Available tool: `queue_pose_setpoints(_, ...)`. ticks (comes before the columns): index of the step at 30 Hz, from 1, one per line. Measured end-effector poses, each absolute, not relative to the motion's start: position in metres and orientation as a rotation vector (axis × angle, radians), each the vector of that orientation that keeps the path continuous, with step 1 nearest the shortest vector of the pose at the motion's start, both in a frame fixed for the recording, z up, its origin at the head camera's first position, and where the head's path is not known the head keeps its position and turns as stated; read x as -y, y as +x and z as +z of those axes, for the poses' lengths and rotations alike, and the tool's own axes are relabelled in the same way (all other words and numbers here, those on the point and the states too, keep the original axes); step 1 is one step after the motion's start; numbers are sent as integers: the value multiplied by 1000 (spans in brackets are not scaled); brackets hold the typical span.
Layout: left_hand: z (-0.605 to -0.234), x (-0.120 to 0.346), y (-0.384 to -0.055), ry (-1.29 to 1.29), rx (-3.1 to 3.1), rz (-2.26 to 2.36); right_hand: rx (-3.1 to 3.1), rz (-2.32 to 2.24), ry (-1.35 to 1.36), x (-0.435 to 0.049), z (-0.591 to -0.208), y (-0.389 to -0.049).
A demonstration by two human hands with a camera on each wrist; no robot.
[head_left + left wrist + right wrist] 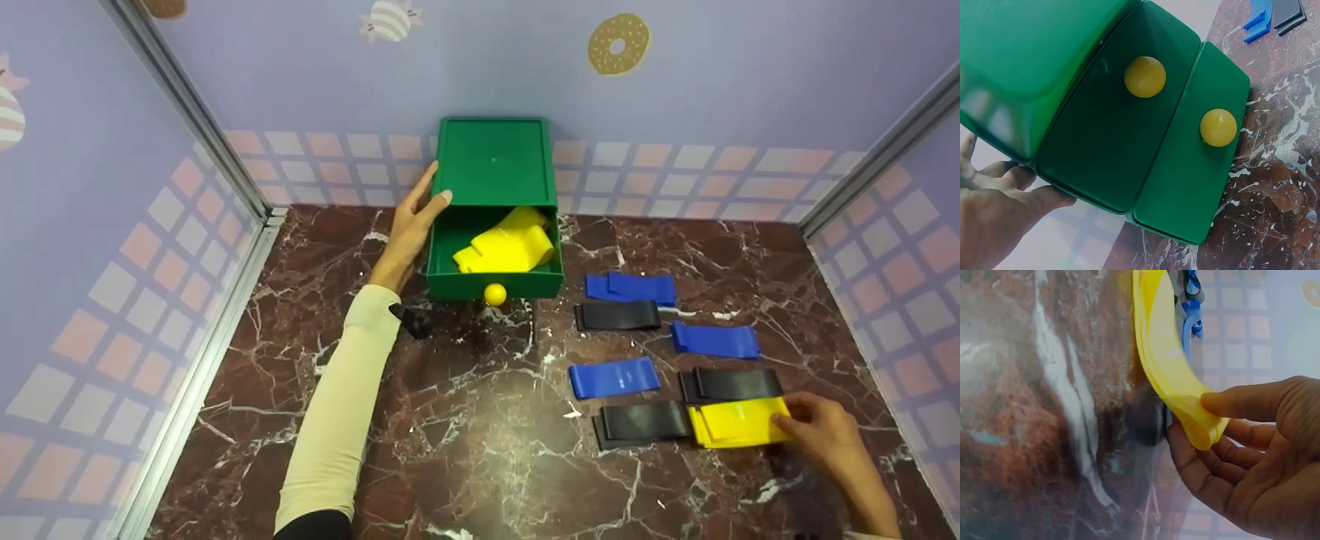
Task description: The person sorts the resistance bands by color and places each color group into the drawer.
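My left hand (411,223) rests against the left side of a green drawer unit (495,161), its thumb near the top front corner. The unit's top drawer (491,285) stands pulled out, with yellow resistance bands (514,244) inside. In the left wrist view, two lower drawers with yellow knobs (1144,77) are closed. At the right, my right hand (829,435) pinches one end of a folded yellow resistance band (739,422) between thumb and fingers. In the right wrist view, that end of the band (1171,354) curves upward.
Blue bands (615,377) and black bands (645,421) lie in loose rows on the brown marbled table (465,450), right of the drawer unit. A patterned wall (300,75) stands behind the unit, with side panels left and right.
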State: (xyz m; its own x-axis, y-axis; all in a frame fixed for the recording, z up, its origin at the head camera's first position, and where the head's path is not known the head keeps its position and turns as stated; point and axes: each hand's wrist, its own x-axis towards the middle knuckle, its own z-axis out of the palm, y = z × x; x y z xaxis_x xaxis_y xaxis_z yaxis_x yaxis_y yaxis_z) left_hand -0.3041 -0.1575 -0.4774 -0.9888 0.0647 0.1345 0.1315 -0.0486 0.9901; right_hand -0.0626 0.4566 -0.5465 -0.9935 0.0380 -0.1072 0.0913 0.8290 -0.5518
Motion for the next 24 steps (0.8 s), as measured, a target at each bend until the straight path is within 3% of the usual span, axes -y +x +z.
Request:
queue_pose_setpoints(10,-476,156,-305,-235,2141,-2199,-3175,-1083,34,-430,-501,-59)
queue_pose_setpoints(24,-474,155,-302,-223,2148,-2180,-3276,-1530,-41,-380,-445,-107)
